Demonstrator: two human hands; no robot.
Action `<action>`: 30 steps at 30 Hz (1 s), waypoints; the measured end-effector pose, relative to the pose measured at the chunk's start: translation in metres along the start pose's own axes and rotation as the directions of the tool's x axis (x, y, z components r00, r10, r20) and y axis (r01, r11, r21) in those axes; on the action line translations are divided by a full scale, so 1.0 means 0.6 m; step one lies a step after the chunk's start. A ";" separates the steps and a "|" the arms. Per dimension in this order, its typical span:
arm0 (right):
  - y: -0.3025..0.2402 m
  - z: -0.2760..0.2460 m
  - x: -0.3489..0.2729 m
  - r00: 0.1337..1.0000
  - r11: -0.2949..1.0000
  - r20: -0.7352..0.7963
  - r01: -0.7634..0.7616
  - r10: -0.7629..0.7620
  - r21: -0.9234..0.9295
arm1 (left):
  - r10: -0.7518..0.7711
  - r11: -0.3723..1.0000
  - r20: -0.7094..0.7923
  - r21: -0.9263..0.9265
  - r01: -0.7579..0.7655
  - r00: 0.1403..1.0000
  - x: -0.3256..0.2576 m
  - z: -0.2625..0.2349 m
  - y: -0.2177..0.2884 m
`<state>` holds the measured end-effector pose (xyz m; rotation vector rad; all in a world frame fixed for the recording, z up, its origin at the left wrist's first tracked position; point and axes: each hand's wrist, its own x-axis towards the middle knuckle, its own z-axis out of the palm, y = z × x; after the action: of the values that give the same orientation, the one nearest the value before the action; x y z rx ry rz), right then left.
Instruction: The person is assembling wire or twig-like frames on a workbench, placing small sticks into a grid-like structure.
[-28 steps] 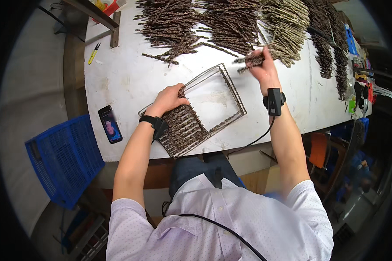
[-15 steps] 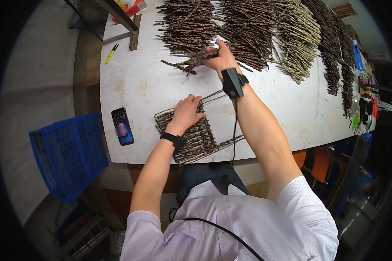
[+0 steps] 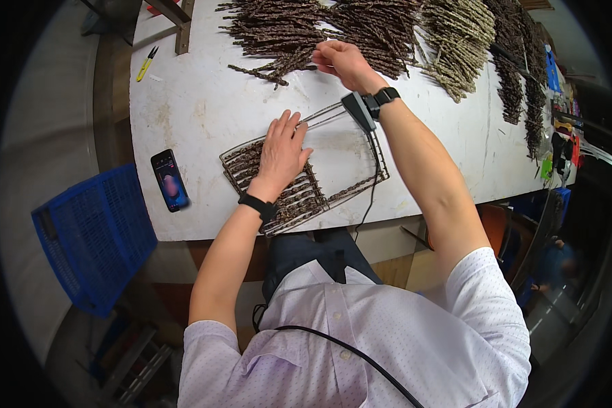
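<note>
On the white table (image 3: pixel 197 102), near piles of dark sticks (image 3: pixel 275 30), lies a brown rectangular frame (image 3: pixel 317 185), its left part ribbed with knobbly rows. The left hand (image 3: pixel 282 153) spreads over it, gripping nothing; the right hand (image 3: pixel 343 62) half curls, whether empty I can't tell.

Bright white tabletop (image 3: pixel 204 109), dim surroundings, black fisheye vignette, bowed edges, partly blurred phone screen (image 3: pixel 171 182)
</note>
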<state>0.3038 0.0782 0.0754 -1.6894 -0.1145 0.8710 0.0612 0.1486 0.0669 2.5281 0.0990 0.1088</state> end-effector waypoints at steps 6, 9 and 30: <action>0.063 -0.071 -0.181 0.808 0.347 0.590 0.552 0.003 -0.758 | -0.102 0.994 0.043 0.041 0.100 0.994 -0.098 0.041 0.033; 0.120 -0.062 -0.287 0.678 0.165 0.587 0.582 0.443 -0.796 | -0.083 0.988 0.045 0.132 0.076 0.996 -0.118 0.069 0.028; -0.058 0.015 -0.029 0.977 0.851 0.026 0.197 -0.211 -0.487 | 0.016 0.992 0.109 0.119 -0.029 0.994 -0.113 0.048 0.030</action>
<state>0.2986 0.0877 0.1139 -2.1125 -0.5261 0.6885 -0.0024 0.1111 0.0499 2.6502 0.0348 -0.0266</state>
